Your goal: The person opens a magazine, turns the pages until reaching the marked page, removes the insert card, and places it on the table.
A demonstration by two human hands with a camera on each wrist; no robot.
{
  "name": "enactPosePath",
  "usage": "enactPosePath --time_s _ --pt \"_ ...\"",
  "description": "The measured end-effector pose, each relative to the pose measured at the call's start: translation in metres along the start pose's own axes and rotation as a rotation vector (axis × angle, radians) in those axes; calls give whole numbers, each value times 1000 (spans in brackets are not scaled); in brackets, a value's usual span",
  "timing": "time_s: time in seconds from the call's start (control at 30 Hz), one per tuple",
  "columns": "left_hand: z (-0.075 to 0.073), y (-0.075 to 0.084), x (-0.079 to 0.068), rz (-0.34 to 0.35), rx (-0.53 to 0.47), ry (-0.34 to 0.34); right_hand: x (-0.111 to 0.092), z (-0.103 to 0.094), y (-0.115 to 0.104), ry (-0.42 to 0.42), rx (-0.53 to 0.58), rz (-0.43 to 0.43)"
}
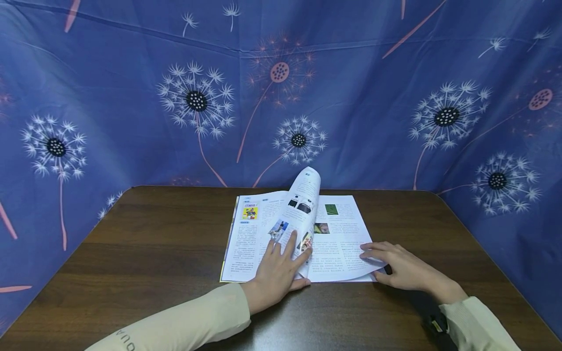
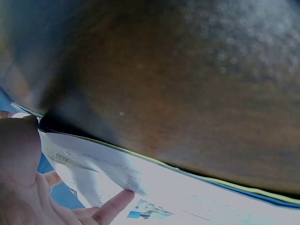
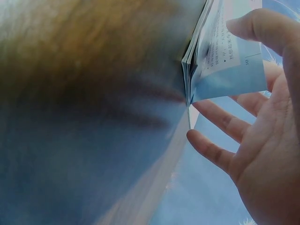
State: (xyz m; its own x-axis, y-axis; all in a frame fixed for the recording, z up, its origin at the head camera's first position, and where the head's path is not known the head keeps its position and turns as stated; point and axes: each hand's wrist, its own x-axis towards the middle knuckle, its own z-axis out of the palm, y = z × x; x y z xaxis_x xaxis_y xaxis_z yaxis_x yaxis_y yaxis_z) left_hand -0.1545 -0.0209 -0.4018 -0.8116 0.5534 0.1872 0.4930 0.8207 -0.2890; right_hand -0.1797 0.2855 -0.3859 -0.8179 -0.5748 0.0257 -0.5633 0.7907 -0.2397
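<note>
A magazine (image 1: 338, 253) lies spread on the wooden table, with printed text and small pictures on its pages. One leaf (image 1: 303, 204) stands curled up near the middle fold, bending over the right-hand page. My left hand (image 1: 278, 273) rests with spread, fairly straight fingers on the magazine's lower middle, touching the curled leaf (image 2: 108, 173). At the lower right corner, my right hand (image 1: 401, 265) pinches a slightly raised page, fingers above and thumb beneath. The right wrist view shows this page (image 3: 234, 70) between the thumb and the fingers.
The brown wooden table (image 1: 145, 243) stretches around the magazine on all sides. Behind it hangs a blue cloth (image 1: 351, 97) with dandelion prints. A dark strap-like object (image 1: 434, 321) sits at the right wrist.
</note>
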Motion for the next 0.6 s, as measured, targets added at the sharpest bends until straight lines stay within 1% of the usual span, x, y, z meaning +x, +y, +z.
enactPosePath --time_s 0.23,0.43,0.5,0.6 --pt "-1 -2 0 3 3 9 0 -1 0 18 -11 -18" --pt "0 -6 2 63 -55 18 1 -1 1 15 -8 1" --pt "1 -6 2 80 -60 16 1 -2 2 20 -6 -7" --pt "1 -6 2 80 -57 11 1 -1 3 40 -14 -26"
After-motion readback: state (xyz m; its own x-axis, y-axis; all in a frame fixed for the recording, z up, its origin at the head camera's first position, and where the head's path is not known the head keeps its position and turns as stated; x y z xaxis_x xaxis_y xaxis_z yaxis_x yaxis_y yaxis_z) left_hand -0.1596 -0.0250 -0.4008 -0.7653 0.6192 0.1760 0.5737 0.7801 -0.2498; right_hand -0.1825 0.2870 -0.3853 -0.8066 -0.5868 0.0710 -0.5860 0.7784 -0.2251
